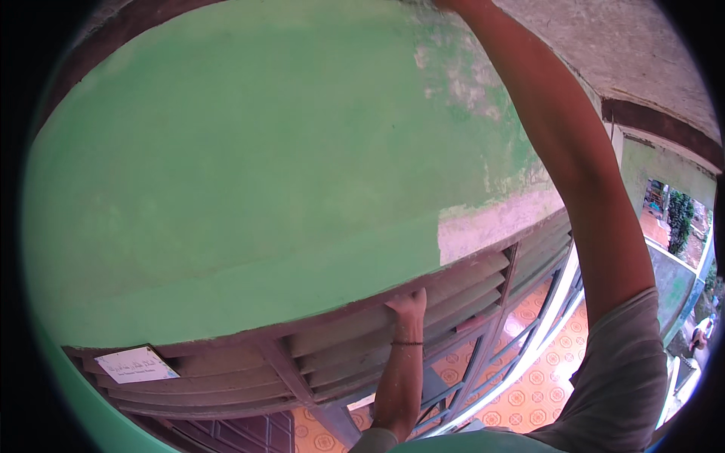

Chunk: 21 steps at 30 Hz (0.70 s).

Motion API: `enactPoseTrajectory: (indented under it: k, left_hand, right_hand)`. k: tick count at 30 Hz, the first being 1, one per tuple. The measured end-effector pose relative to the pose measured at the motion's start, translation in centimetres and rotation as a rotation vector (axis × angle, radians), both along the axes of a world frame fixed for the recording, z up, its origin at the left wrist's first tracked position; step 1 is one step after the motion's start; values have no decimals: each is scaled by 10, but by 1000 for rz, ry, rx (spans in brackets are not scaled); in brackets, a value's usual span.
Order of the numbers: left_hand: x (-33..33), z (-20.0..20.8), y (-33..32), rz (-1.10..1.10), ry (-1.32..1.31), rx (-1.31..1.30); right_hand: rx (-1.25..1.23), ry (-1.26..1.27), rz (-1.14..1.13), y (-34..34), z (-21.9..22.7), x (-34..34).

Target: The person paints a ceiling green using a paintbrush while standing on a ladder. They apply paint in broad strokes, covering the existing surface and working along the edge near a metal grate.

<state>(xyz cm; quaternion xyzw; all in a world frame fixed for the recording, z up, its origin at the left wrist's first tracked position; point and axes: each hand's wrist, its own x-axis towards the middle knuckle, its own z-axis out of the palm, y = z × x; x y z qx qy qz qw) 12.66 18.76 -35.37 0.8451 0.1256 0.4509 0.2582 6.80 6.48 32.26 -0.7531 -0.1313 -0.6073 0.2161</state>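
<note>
My left hand (408, 301) is closed on the brown wooden frame (362, 309) along the top of the louvred vents, its fingers curled at the edge. A thin dark band circles that wrist. My right arm (563, 143) stretches high up past the green wall (249, 166). Only a bit of my right hand (451, 4) shows at the picture's upper edge, close to the top of the wall; its fingers and anything in them are cut off. Pale scraped patches (491, 224) break the green paint at the wall's right side.
Brown slatted louvres (340, 340) run below the wall, with a white sign (137, 365) at the left. Patterned orange floor tiles (547, 377) and metal railings (491, 374) lie far below. A grey ceiling (619, 45) is overhead. Outside at the right, a person (701, 336) appears small.
</note>
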Motion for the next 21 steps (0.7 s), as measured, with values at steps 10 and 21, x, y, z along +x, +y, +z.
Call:
enactPoseTrajectory:
  k: [10, 21]
  left_hand:
    - [52, -45, 7, 1374, 221, 1088]
    - [30, -23, -3, 1277, 205, 1163]
  right_hand:
    - [-129, 16, -100, 3, 26, 59]
    - [-582, 76, -543, -8, 34, 84]
